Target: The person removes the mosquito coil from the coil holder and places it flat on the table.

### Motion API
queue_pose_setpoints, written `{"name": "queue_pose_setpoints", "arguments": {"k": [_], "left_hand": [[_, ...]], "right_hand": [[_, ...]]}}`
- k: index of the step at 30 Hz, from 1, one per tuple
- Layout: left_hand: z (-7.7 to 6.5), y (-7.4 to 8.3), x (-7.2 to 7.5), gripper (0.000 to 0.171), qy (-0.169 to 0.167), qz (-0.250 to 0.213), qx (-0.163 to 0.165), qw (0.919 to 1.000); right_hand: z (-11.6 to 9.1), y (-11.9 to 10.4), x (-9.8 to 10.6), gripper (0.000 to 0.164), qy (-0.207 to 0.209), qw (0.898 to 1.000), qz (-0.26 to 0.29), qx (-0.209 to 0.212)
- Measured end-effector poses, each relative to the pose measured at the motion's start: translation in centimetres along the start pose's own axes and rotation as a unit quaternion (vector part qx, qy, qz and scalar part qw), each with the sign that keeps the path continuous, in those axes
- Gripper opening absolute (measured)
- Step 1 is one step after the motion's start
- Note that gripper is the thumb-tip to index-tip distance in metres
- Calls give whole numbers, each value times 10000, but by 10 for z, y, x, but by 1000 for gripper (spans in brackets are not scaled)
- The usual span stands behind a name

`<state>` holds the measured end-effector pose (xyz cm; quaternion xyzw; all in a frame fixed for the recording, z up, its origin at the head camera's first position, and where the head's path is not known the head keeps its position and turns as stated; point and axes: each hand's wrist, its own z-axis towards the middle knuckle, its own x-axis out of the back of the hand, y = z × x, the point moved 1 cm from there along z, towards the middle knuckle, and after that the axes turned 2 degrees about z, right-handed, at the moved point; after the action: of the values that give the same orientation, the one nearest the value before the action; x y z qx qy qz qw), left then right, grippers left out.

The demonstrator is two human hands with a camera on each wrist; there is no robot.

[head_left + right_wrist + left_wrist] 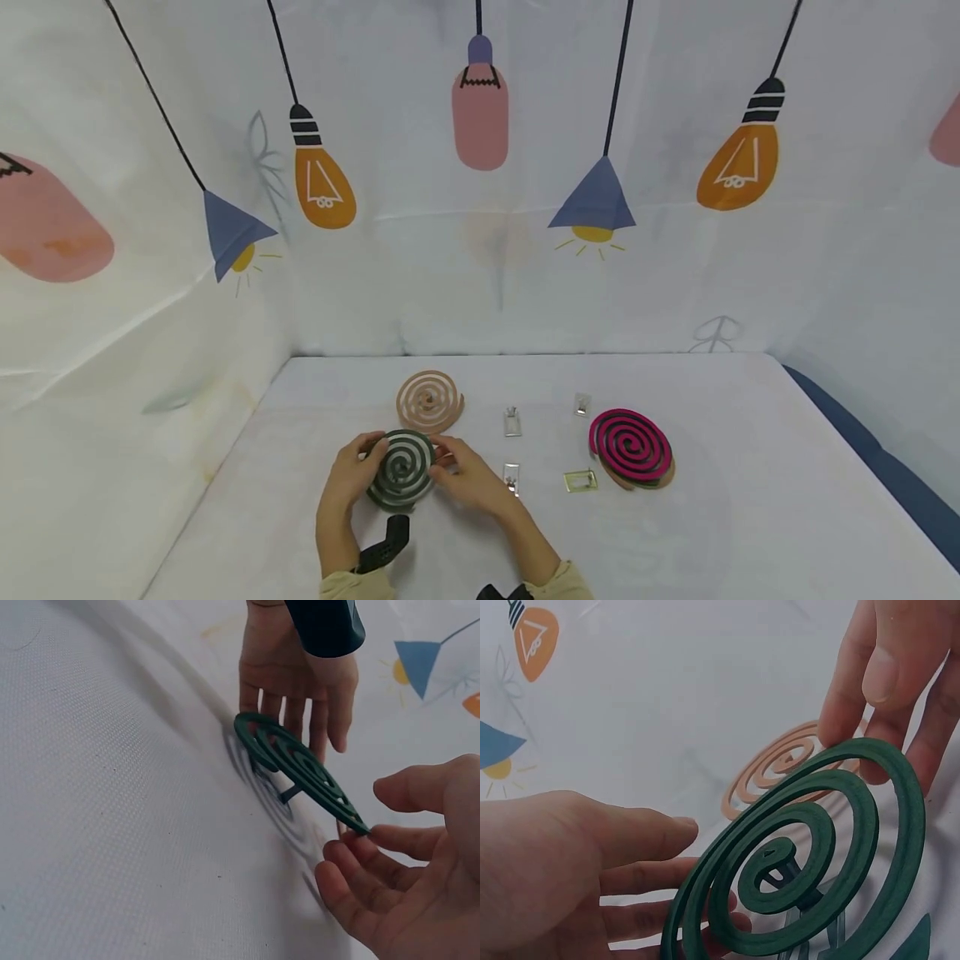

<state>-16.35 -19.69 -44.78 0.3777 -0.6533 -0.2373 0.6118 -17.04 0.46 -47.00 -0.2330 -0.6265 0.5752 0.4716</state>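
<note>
A dark green mosquito coil [402,468] lies flat between my two hands, a thin post [291,793] under its middle. At its left edge, my left hand [351,471] has straight fingers reaching under the rim, the thumb apart from it in the left wrist view. From the other side, my right hand [470,477] touches the rim with its fingertips [382,838], its thumb spread away. Part of a stand [810,900] shows below the coil's centre. Just behind lies a light brown coil [429,402] on the white table [712,542].
Several small metal stands, among them a silver one [512,422] and a gold one [581,481], lie right of my hands. Farther right, a pink-red coil [630,446] rests on top of green and brown ones. A white patterned cloth [450,275] hangs behind the table.
</note>
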Motion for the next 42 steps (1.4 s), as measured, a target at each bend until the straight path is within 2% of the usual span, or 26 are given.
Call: {"name": "queue_pose_setpoints", "arguments": {"k": [7, 12, 22, 29, 42], "left_hand": [[0, 1, 1, 45, -97, -20, 20, 9999], [0, 0, 1, 45, -80, 11, -23, 10000], [-1, 6, 4, 48, 151, 113, -619, 9979], [-1, 9, 3, 58, 179, 237, -638, 9975], [-7, 12, 4, 60, 135, 233, -662, 9974]], "right_hand": [[-2, -2, -2, 48, 56, 9997, 244, 25], [-1, -4, -2, 48, 15, 9998, 173, 20], [1, -7, 1, 48, 42, 9996, 20, 262], [1, -6, 4, 50, 34, 9998, 14, 178], [-1, -9, 4, 50, 33, 9999, 28, 154]]}}
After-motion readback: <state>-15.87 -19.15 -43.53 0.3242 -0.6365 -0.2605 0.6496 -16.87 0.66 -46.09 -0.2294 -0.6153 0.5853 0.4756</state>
